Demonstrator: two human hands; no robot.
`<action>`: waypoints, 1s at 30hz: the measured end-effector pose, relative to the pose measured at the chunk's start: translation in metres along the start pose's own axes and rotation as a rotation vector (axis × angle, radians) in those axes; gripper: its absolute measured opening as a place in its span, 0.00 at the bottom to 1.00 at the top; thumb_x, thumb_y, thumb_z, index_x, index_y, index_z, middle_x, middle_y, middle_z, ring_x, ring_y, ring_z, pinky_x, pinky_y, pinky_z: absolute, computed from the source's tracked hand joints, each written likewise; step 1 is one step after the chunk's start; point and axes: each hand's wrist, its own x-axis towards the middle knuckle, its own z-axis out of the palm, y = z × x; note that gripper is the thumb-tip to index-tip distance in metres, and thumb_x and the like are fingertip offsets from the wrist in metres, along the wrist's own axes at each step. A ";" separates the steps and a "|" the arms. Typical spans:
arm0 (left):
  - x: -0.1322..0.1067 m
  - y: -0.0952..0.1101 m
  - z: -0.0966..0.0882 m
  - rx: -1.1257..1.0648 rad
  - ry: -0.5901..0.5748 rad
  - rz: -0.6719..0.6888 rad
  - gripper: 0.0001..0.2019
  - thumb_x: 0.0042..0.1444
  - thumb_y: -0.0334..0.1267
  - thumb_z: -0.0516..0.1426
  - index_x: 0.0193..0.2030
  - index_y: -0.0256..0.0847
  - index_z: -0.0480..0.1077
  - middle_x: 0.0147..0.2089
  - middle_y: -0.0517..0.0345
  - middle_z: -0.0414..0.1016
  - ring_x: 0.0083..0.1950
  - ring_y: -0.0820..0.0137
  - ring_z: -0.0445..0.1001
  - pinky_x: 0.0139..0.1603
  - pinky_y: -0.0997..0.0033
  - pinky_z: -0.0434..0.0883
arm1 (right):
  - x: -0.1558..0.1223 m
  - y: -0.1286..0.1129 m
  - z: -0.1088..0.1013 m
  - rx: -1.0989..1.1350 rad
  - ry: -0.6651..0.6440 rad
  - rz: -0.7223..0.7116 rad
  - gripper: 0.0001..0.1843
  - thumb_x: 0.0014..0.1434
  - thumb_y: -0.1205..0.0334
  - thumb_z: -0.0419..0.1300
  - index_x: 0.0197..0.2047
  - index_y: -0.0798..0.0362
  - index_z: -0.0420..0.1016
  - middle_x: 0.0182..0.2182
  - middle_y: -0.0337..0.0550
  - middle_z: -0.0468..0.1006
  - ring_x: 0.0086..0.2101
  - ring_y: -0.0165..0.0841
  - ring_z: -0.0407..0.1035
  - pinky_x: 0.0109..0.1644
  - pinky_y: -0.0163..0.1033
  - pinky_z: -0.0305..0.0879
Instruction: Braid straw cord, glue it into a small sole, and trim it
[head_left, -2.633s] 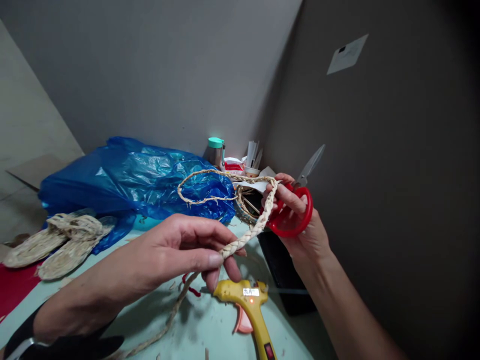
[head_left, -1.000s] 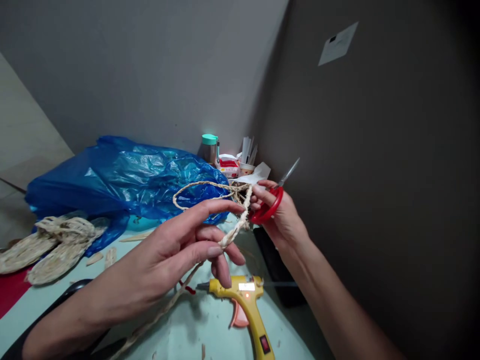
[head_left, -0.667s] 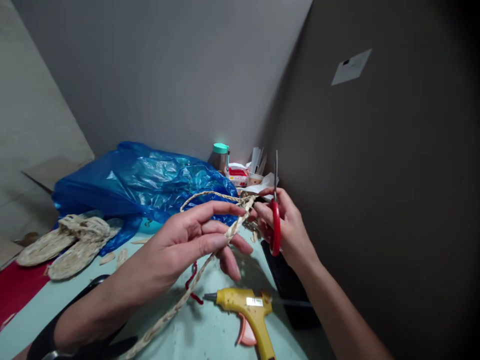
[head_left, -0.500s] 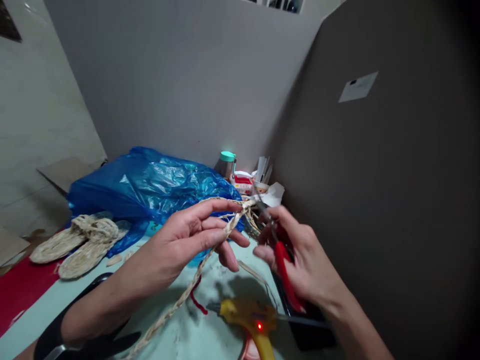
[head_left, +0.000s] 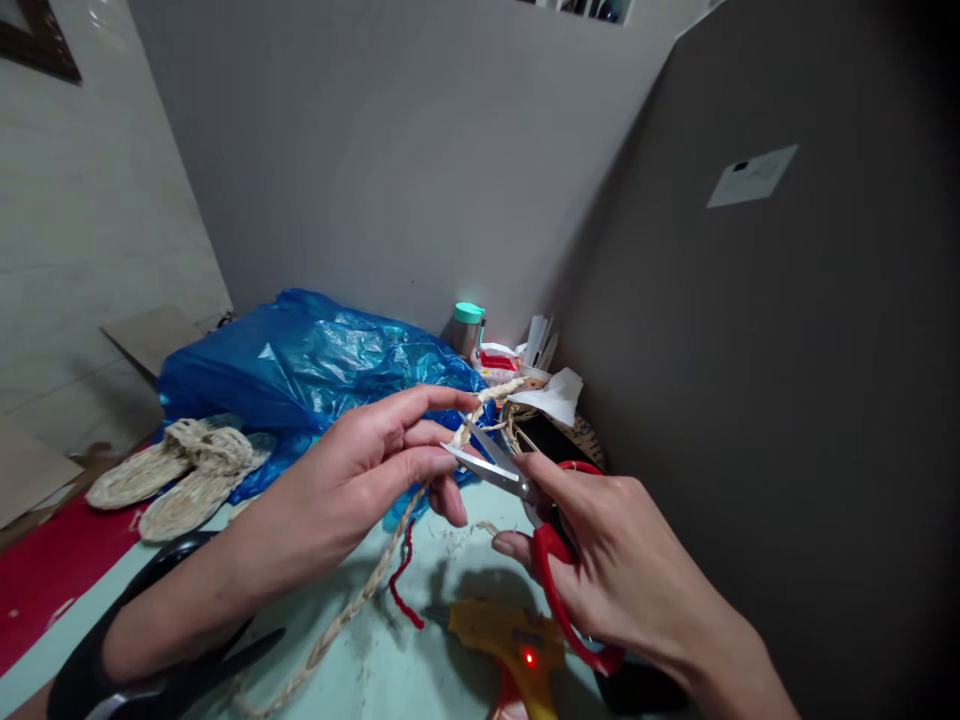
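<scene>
My left hand [head_left: 397, 450] pinches a braided straw cord [head_left: 360, 600] between thumb and fingers. One end of the braid rises past my fingertips, and the rest hangs down to the table at the lower left. My right hand [head_left: 600, 550] grips red-handled scissors [head_left: 555, 570]. Their blades are spread around the braid, right beside my left fingertips. Below the hands lies a yellow glue gun [head_left: 502, 635] with a lit red light. A short piece of red yarn [head_left: 403, 585] is near its nozzle.
A pair of woven straw sandals [head_left: 187, 480] lies at the left before a large blue plastic bag [head_left: 322, 350]. A bottle with a green lid [head_left: 468, 325] stands at the back. Black-handled scissors [head_left: 150, 640] lie under my left forearm. A dark panel [head_left: 787, 350] rises on the right.
The scissors have come down from the upper end of the braid to beside my left fingertips, and their blades now show spread. My left hand keeps its hold; the view has shifted slightly.
</scene>
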 end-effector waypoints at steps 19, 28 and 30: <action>-0.003 0.008 -0.005 0.128 -0.030 -0.039 0.21 0.66 0.36 0.53 0.65 0.39 0.63 0.28 0.63 0.82 0.36 0.68 0.76 0.41 0.69 0.66 | 0.001 0.011 0.012 -0.269 0.097 -0.170 0.18 0.50 0.72 0.49 0.44 0.54 0.70 0.21 0.38 0.74 0.19 0.33 0.65 0.24 0.37 0.48; -0.001 0.012 -0.004 -0.058 -0.055 -0.047 0.19 0.66 0.33 0.53 0.63 0.40 0.63 0.27 0.61 0.81 0.38 0.68 0.80 0.44 0.71 0.69 | 0.004 0.014 0.019 0.037 0.215 -0.177 0.12 0.58 0.71 0.51 0.44 0.52 0.69 0.22 0.36 0.72 0.20 0.29 0.62 0.26 0.33 0.55; -0.003 0.013 -0.004 -0.109 -0.049 -0.060 0.19 0.66 0.33 0.54 0.63 0.41 0.64 0.29 0.60 0.81 0.46 0.66 0.80 0.48 0.71 0.69 | 0.006 0.009 0.019 0.395 0.257 -0.053 0.04 0.64 0.64 0.55 0.43 0.49 0.68 0.21 0.33 0.69 0.19 0.27 0.62 0.24 0.32 0.59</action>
